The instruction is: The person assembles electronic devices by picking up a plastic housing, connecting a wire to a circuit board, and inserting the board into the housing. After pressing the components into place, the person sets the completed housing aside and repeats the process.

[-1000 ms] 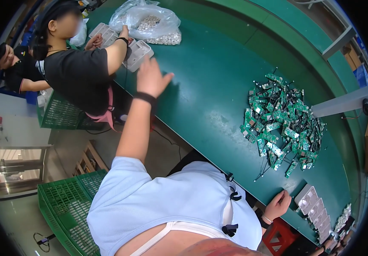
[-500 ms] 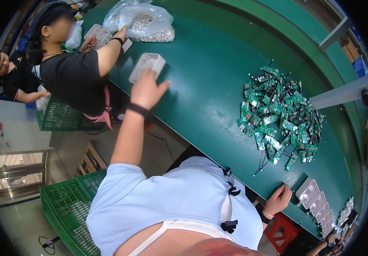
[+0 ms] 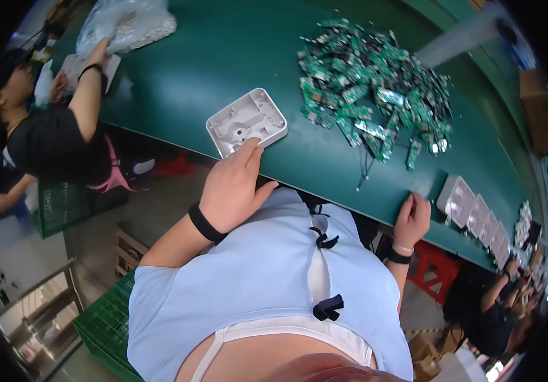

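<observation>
Green desk (image 3: 191,76) carries a heap of circuit boards (image 3: 356,95); left of it, near the front edge, lies an open white casing (image 3: 248,118). The left hand (image 3: 230,190), thumb spread, touches its near side, seemingly positioning it; next calls for steady contact. The right hand (image 3: 412,219) curls loosely, contents unclear.

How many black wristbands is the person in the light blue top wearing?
2. One black wristband is just behind the left hand, which is at the pale tray; the second wristband is behind the right hand, at the table edge.
</observation>
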{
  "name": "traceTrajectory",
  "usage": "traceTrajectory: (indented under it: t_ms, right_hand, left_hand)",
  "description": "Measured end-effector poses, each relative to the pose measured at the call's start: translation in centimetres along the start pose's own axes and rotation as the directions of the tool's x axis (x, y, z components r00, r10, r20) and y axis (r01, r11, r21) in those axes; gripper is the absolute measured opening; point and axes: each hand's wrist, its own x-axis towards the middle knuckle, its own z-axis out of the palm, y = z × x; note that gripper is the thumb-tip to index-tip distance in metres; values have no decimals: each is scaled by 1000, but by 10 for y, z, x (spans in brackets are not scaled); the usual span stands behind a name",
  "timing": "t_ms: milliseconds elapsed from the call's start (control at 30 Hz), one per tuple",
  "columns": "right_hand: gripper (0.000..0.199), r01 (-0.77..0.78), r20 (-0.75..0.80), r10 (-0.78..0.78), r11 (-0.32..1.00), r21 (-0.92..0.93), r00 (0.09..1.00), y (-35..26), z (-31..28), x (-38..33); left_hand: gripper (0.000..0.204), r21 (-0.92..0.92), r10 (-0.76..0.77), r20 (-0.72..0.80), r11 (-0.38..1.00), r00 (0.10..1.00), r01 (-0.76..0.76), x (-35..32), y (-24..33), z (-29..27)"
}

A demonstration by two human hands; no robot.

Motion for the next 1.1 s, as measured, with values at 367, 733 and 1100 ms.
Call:
traceTrajectory:
  t_ms: [367, 733, 1100]
  right_hand:
    - [19, -277, 360, 109, 845, 457, 927, -80, 9, 46]
    - [7, -289, 513, -86, 741, 606, 854, -94, 54, 80]
    - [8, -555, 557, -133, 51, 830, 820, -158, 73, 70]
  left_hand:
    - [51, -272, 42, 10, 962, 999, -38, -11, -17, -2]
    - [120, -366, -38, -19, 930, 999, 28, 7, -79, 20]
    - [123, -400, 81, -235, 900, 969, -172, 12, -35, 43]
